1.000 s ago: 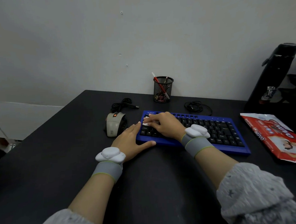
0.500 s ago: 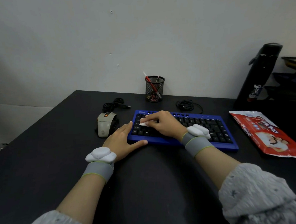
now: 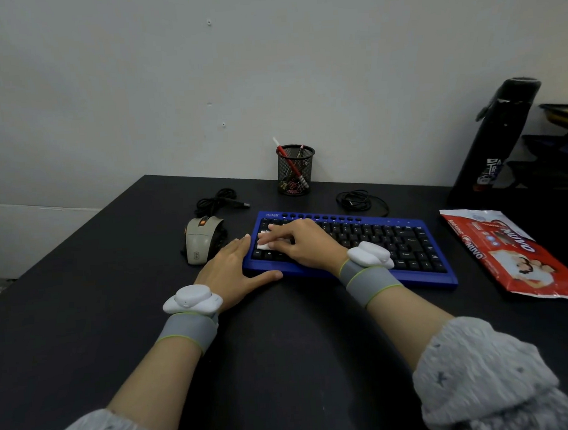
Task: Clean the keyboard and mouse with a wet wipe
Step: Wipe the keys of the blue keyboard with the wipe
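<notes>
Wet wipe [image 3: 264, 243]: a small white folded piece on the keys at the left end of the keyboard, mostly covered by the right hand's fingers; only its left edge and lower corner show.
Right hand [image 3: 303, 247]: lies over the left part of the keyboard, fingers bent over the wipe and holding it down on the keys; the thumb is hidden.
Left hand [image 3: 232, 267]: flat on the desk, fingers straight and together beside the keyboard's left end, thumb spread along its front edge; it holds nothing.
Keyboard [image 3: 394, 241]: blue frame with black keys, lying flat on the desk, its right half uncovered.
Mouse [image 3: 200, 240]: grey, just left of the keyboard, beyond the left hand's fingertips and untouched.
Desk [image 3: 284, 347]: dark and matte.
Pack of wipes [image 3: 518, 257]: red, flat on the desk, to the right of the keyboard.
Pen cup [image 3: 296, 169]: black mesh, against the wall behind the keyboard.
Bottle [image 3: 494, 142]: black, at the far right.
</notes>
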{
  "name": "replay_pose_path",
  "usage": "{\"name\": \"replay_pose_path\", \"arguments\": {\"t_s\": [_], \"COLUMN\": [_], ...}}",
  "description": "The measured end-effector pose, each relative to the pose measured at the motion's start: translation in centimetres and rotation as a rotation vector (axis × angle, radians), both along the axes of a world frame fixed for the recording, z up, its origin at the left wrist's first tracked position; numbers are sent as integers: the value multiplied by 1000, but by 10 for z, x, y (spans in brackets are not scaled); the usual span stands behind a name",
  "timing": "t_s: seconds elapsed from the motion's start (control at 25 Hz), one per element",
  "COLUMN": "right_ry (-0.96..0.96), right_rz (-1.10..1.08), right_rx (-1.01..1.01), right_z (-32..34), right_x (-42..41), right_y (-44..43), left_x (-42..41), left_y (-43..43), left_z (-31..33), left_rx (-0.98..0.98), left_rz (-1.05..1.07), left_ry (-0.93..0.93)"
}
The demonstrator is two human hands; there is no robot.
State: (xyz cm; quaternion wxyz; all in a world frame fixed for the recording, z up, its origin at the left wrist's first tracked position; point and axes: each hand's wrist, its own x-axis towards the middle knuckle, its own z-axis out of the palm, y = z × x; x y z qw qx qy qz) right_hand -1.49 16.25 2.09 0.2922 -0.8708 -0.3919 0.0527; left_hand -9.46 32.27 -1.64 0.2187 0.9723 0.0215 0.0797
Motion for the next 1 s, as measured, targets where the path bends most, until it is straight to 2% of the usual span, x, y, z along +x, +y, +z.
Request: {"name": "replay_pose_path", "arguments": {"t_s": [1.0], "right_ry": [38], "right_rz": [73], "right_rx": [-22], "right_z": [4], "right_x": [-11], "right_y": [-8], "left_x": [0], "left_y": [0], "left_z": [0], "left_rx": [-12], "left_rz": [-1], "left_ry": [-9]}}
